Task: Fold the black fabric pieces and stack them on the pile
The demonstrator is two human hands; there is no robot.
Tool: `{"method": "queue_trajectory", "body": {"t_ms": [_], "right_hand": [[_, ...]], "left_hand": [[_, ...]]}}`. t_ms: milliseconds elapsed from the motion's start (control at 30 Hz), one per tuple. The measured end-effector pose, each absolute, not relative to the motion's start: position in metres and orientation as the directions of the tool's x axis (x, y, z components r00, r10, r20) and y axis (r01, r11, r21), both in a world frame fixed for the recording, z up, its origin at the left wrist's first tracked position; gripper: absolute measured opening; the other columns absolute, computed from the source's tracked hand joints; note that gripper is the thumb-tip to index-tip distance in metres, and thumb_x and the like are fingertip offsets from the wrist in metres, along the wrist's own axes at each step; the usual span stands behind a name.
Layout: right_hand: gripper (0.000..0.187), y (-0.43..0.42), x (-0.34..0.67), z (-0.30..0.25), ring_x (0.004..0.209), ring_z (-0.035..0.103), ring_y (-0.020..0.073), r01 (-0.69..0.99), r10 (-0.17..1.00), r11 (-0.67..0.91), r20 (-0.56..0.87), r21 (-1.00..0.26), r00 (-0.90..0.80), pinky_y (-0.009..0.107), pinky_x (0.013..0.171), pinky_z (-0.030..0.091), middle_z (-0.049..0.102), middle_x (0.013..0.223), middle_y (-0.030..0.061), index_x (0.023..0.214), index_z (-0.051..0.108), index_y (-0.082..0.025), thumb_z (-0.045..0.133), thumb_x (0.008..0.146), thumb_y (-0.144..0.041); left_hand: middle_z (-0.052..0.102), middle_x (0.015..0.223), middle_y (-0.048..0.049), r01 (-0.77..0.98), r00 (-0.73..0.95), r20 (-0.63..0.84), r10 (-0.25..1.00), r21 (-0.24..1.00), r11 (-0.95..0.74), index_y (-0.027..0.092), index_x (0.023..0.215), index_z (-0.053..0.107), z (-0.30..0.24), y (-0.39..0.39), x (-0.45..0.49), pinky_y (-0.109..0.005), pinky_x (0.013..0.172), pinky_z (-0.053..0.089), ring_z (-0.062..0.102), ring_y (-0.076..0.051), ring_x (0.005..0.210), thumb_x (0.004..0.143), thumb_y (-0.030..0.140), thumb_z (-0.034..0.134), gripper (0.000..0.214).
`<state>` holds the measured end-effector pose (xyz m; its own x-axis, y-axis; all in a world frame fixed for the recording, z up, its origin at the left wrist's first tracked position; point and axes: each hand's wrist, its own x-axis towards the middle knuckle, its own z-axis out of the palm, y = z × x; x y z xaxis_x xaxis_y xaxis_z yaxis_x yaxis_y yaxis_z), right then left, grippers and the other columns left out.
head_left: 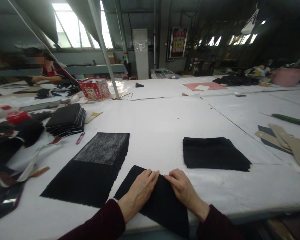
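Note:
A black fabric piece (162, 203) lies at the near edge of the white table (160, 126). My left hand (141, 190) rests on its upper left part, fingers curled together and pressing down. My right hand (182, 186) sits beside it on the upper right part, fingers bent at the cloth's top edge. The fingertips of both hands nearly meet. To the left lies a tall stack of black fabric pieces (92, 166) with a greyish top sheet. To the right lies a lower stack of black squares (213, 153).
A pile of dark folded pieces (66, 120) and scraps sit at the left, with a red box (94, 88) behind. Beige pattern templates (287, 143) lie at the right edge. Another person (43, 68) works at the far left. A metal pole (103, 50) slants onto the table.

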<state>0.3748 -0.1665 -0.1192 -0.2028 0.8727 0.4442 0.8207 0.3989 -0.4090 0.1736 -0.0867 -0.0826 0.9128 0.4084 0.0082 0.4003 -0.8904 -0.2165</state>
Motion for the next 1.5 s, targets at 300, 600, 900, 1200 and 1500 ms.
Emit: {"method": "queue_trajectory", "body": {"t_ms": [300,600,900,1200,1500], "right_hand": [[0.029,-0.175,0.387,-0.118,0.088,0.046,0.0217,0.809,0.888,0.392,0.410,-0.439,-0.208,0.039,0.080,0.041,0.052,0.093,0.0071,0.111,0.060,-0.018,0.038,0.096,-0.006],[0.033,-0.183,0.396,-0.117,0.088,0.047,0.0217,0.821,0.883,0.397,0.416,-0.411,-0.218,0.039,0.080,0.041,0.054,0.093,0.0070,0.118,0.059,-0.018,0.039,0.095,-0.006],[0.027,-0.189,0.404,-0.110,0.084,0.049,0.0203,0.842,0.868,0.396,0.448,-0.366,-0.213,0.036,0.077,0.043,0.054,0.088,0.0056,0.111,0.062,-0.018,0.041,0.096,-0.009],[0.029,-0.197,0.410,-0.108,0.086,0.048,0.0208,0.823,0.876,0.406,0.425,-0.397,-0.227,0.038,0.079,0.043,0.055,0.091,0.0068,0.112,0.059,-0.017,0.037,0.096,-0.007],[0.030,-0.202,0.415,-0.105,0.088,0.049,0.0209,0.864,0.888,0.397,0.368,-0.311,-0.276,0.038,0.082,0.041,0.054,0.092,0.0067,0.112,0.059,-0.017,0.040,0.093,-0.004]], "left_hand": [[0.055,0.116,-0.0093,0.372,0.927,0.031,0.374,-0.193,-0.908,0.010,0.139,0.040,-0.083,-0.093,0.184,-0.033,0.092,0.042,0.051,-0.021,0.102,0.091,0.010,0.045,0.049],[0.057,0.104,-0.0073,0.388,0.917,-0.001,0.399,-0.236,-0.891,0.016,0.143,0.036,-0.080,-0.105,0.195,-0.037,0.085,0.045,0.054,-0.022,0.094,0.091,0.012,0.045,0.053],[0.056,0.111,-0.0101,0.328,0.942,0.022,0.335,-0.284,-0.901,0.010,0.143,0.038,-0.086,-0.109,0.202,-0.034,0.083,0.045,0.052,-0.022,0.094,0.090,0.012,0.048,0.053],[0.055,0.101,-0.0076,0.350,0.934,0.054,0.352,-0.328,-0.878,0.016,0.147,0.033,-0.087,-0.117,0.208,-0.037,0.080,0.044,0.052,-0.023,0.088,0.092,0.016,0.046,0.056],[0.055,0.101,-0.0077,0.340,0.938,0.039,0.345,-0.306,-0.889,0.018,0.145,0.036,-0.086,-0.116,0.208,-0.038,0.081,0.043,0.052,-0.023,0.089,0.092,0.016,0.046,0.054]]}}
